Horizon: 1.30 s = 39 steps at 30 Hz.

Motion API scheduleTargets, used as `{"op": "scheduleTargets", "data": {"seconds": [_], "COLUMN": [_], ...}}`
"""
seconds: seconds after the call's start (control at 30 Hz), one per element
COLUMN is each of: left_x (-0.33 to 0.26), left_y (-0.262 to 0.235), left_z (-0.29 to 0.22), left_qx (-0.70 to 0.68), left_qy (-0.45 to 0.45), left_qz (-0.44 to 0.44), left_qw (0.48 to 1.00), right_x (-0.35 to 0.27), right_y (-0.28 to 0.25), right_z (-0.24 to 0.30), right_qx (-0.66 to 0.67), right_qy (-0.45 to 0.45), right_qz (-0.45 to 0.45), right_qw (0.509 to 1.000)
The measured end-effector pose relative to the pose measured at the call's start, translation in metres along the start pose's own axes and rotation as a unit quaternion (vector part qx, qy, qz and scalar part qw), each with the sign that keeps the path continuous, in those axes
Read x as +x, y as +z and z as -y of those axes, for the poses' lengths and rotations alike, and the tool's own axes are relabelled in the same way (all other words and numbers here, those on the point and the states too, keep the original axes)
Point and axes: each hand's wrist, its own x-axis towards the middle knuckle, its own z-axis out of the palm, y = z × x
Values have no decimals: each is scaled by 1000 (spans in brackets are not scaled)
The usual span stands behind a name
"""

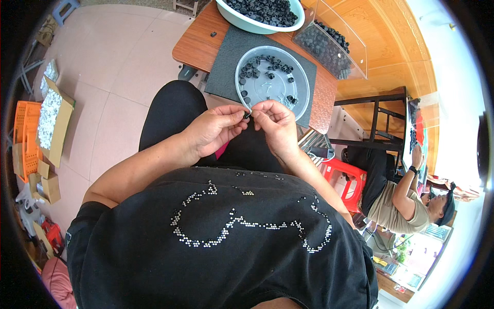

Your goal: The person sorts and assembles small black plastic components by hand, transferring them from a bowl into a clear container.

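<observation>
My left hand [218,126] pinches a small black plastic cap [246,115] between thumb and fingertips, just off the near rim of a round clear tray [240,77]. My right hand [275,123] meets it there, thumb and forefinger closed on a thin, pale piece at the cap's edge, too small to name. In the tray lie several black caps [271,76] and a scatter of small clear or whitish bits [288,99]. Beneath the tray is a dark grey mat [221,77] on a brown wooden table [193,49].
A pale green basin [239,23] heaped with black parts stands at the back, beside a clear bin [332,49] of similar parts. A co-worker [396,203] sits at the right by a red stool [342,180]. Leftward on the floor are a carton [56,123] of whitish pieces and an orange crate [31,149].
</observation>
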Motion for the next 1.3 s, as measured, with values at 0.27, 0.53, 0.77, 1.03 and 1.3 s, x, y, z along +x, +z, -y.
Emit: {"op": "scheduleTargets", "data": {"seconds": [0.27, 0.53, 0.77, 1.03, 1.3], "left_x": [-2, -3, -8, -7, -6], "left_y": [4, 4, 11, 7, 9], "left_z": [-2, -2, -5, -3, 0], "left_qx": [-43, -57, -28, -23, 31], "left_qy": [-19, -20, -33, -18, 9], "left_qz": [12, 22, 5, 3, -7], "left_qw": [999, 998, 999, 1000, 999], "right_x": [-5, -5, -4, -7, -11], "right_y": [8, 10, 6, 12, 10], "right_z": [3, 7, 2, 15, 14], "right_qx": [-64, 19, -25, -370, -371], "right_qy": [-40, -51, -70, -278, -265], "right_qz": [-21, -7, -9, -51, -30], "right_qw": [997, 998, 997, 885, 889]}}
